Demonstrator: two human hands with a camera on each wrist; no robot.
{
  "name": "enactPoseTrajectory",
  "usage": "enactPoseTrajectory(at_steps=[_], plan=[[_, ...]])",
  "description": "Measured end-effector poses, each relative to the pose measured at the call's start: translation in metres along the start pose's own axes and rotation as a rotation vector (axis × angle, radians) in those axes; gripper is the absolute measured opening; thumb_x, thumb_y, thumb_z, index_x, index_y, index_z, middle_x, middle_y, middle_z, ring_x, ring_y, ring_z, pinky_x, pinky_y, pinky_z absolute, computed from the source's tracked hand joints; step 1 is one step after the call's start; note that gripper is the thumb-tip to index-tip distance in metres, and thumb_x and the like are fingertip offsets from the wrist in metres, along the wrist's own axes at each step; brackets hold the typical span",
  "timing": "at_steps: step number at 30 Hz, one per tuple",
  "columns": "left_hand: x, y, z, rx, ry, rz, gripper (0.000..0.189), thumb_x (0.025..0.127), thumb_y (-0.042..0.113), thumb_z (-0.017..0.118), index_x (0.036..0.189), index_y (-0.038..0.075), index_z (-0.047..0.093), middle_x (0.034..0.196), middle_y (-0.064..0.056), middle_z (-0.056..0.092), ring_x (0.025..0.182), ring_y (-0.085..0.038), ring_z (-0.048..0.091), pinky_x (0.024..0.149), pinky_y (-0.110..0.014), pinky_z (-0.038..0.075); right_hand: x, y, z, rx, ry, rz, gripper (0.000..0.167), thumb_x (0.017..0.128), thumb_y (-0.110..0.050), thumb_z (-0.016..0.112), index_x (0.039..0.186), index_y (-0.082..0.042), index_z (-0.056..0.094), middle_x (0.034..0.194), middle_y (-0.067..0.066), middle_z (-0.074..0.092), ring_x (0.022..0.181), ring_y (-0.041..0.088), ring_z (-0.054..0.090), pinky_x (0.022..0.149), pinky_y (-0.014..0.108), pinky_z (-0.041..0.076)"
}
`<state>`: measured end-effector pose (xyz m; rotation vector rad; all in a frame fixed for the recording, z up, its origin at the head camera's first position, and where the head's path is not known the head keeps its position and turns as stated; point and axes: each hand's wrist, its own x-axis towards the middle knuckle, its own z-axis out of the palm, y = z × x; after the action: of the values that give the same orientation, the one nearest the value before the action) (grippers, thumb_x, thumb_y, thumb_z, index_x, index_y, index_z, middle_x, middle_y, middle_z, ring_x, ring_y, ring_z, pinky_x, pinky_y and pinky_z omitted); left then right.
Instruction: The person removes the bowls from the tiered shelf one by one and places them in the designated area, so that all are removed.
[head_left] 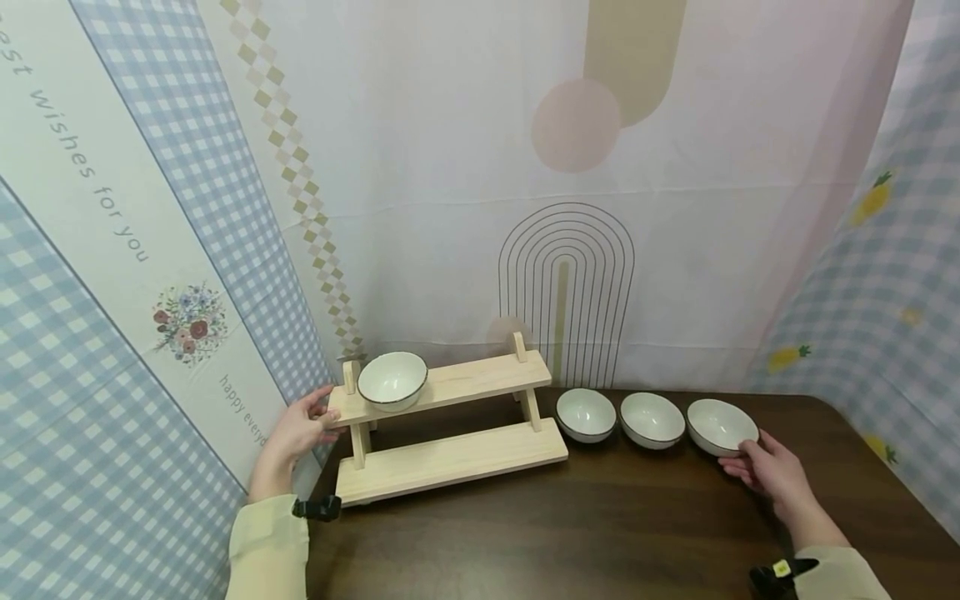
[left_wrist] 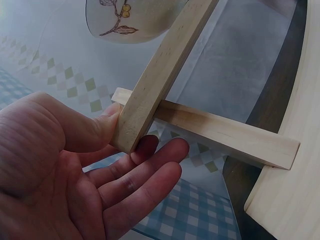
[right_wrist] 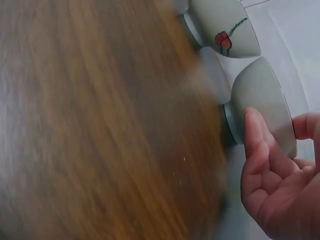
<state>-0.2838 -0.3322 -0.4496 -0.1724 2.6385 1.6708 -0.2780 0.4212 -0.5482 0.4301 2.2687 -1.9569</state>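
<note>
My left hand (head_left: 300, 427) pinches the left end of the upper board of a two-tier wooden shelf (head_left: 472, 380), thumb above and fingers beneath. In the left wrist view the thumb presses on the board's end (left_wrist: 142, 110). A white bowl with a dark rim (head_left: 392, 379) sits on the upper board near that hand. At the right, my right hand (head_left: 772, 473) grips the near right rim of the rightmost bowl (head_left: 720, 425). The right wrist view has fingers under the side of this bowl (right_wrist: 262, 100) and the thumb at its rim.
Two more bowls, the middle one (head_left: 652, 419) and the left one (head_left: 586, 414), stand in a row between the shelf and the right hand. The shelf's lower board (head_left: 457, 458) holds nothing. Patterned cloth (head_left: 420, 250) hangs behind the dark wooden table (head_left: 540, 542).
</note>
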Motion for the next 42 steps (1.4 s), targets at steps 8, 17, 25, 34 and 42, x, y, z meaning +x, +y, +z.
enactPoseTrajectory(at_steps=[8,17,25,34,42], plan=[[0.002,0.003,0.003,-0.003,-0.003,0.005,0.065,0.108,-0.001,0.057,0.165,-0.008,0.026,0.112,-0.021,0.045,0.102,-0.04,0.074,0.085,-0.043,0.065,-0.007,-0.005,-0.007,-0.111,-0.005,-0.001,0.083,0.116,-0.043,0.035,0.166,-0.006,-0.019,0.087,-0.008,0.079,0.079,0.005,0.075,0.065,0.024,0.059],[0.002,0.005,0.006,-0.005,-0.001,0.004,0.066,0.108,-0.001,0.057,0.165,-0.008,0.026,0.113,-0.021,0.044,0.095,-0.028,0.073,0.085,-0.043,0.065,-0.01,-0.004,-0.014,-0.147,0.043,-0.037,0.084,0.115,-0.041,0.038,0.166,-0.002,-0.016,0.086,-0.009,0.079,0.077,0.006,0.075,0.065,0.025,0.059],[0.002,0.006,0.009,0.004,-0.003,0.009,0.066,0.107,-0.001,0.058,0.165,-0.009,0.026,0.113,-0.022,0.046,0.099,-0.04,0.073,0.087,-0.048,0.064,-0.016,-0.015,-0.005,-0.227,0.337,-0.115,0.074,0.112,-0.04,0.04,0.172,-0.007,0.013,0.076,-0.013,0.074,0.069,0.001,0.07,0.063,0.02,0.055],[0.001,0.001,0.004,0.017,-0.028,0.02,0.065,0.108,-0.002,0.056,0.164,-0.01,0.025,0.12,-0.03,0.053,0.102,-0.045,0.074,0.088,-0.051,0.064,-0.013,-0.078,0.098,-0.168,0.348,-0.381,0.054,0.11,-0.028,0.051,0.161,-0.01,0.049,0.07,-0.011,0.074,0.066,0.002,0.071,0.063,0.015,0.055],[0.0,0.0,-0.002,0.03,-0.029,0.017,0.067,0.108,-0.001,0.057,0.164,-0.011,0.024,0.117,-0.026,0.049,0.107,-0.05,0.072,0.087,-0.049,0.064,-0.016,-0.141,0.264,-0.179,-0.073,-0.547,0.049,0.106,-0.02,0.061,0.153,-0.008,0.058,0.08,0.008,0.077,0.078,0.031,0.075,0.07,0.037,0.063]])
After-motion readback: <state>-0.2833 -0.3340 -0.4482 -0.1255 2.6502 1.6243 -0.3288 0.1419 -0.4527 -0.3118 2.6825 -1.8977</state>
